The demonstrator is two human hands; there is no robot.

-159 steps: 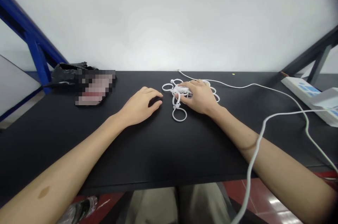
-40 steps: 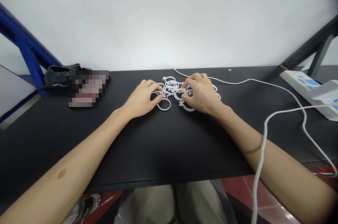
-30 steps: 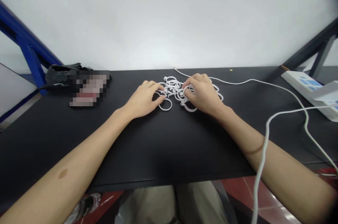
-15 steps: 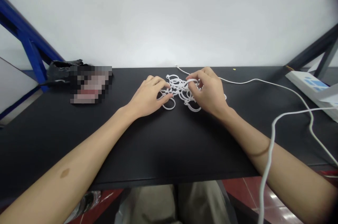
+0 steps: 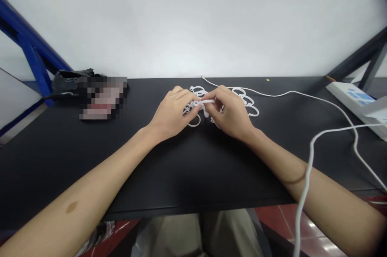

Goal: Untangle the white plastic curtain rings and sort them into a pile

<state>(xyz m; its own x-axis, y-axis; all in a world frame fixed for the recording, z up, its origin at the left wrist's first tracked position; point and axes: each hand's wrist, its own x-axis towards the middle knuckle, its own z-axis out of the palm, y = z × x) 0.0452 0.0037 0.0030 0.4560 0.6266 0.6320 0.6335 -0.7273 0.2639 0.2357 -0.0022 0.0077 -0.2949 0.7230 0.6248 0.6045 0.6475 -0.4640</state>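
Note:
Above the black table my left hand [image 5: 169,112] and my right hand [image 5: 232,111] meet over a loose heap of white plastic rings [image 5: 200,94]. Between them is one white ring [image 5: 206,101], seen nearly edge-on, with a small round eyelet at its left end. The thumb and fingers of my left hand pinch that eyelet end. My right hand grips the right side of the same ring. Other rings show behind, below and to the right of my fingers, partly hidden by both hands.
A white cable [image 5: 272,95] runs along the back of the black table [image 5: 193,168], and another loops over my right forearm. A white box [image 5: 352,95] with blue panels is at the right. Black plastic [image 5: 69,81] and a pixelated item [image 5: 104,99] lie at the left.
My right hand has moved left with a ring, bringing it against my left hand. Both hands now hold that ring, and more rings show on the right of the heap.

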